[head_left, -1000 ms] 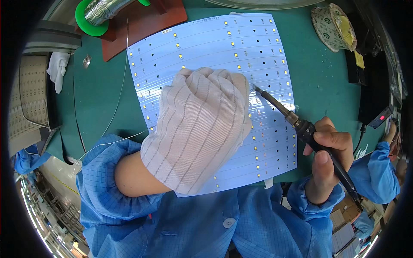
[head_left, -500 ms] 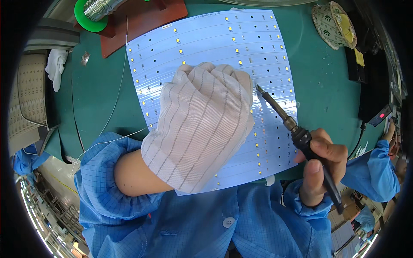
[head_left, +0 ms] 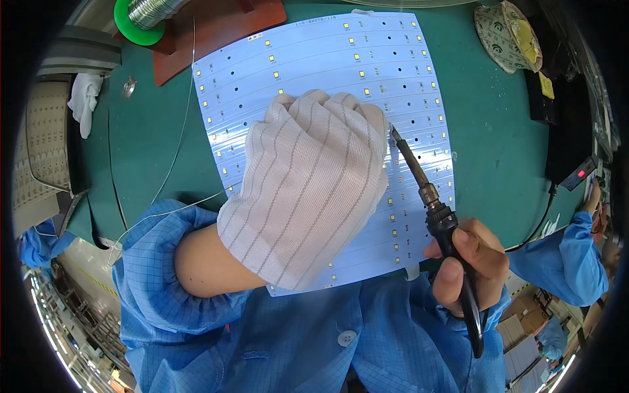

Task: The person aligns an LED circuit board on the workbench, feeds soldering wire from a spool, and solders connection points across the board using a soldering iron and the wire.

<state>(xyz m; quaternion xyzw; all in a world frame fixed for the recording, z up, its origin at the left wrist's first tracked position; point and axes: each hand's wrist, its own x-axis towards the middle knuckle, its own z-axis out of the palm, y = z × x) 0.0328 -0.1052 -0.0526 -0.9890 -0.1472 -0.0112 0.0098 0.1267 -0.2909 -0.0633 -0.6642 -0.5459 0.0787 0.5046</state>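
With right fingers (head_left: 476, 249) pinching the soldering iron (head_left: 441, 221), seemingly soldering the board (head_left: 314, 52); next, hold tip steady; cannot tell for left hand (head_left: 306, 190).

At the green bench's (head_left: 491, 164) left I see a white cloth (head_left: 85, 105) and a small shiny piece (head_left: 130, 86); upper right, a patterned dish (head_left: 493, 40); lower right, brown cartons (head_left: 526, 314) near a co-worker's blue sleeve (head_left: 563, 262).

Board (head_left: 314, 57) on table (head_left: 488, 147), likely cloth (head_left: 85, 103) at left
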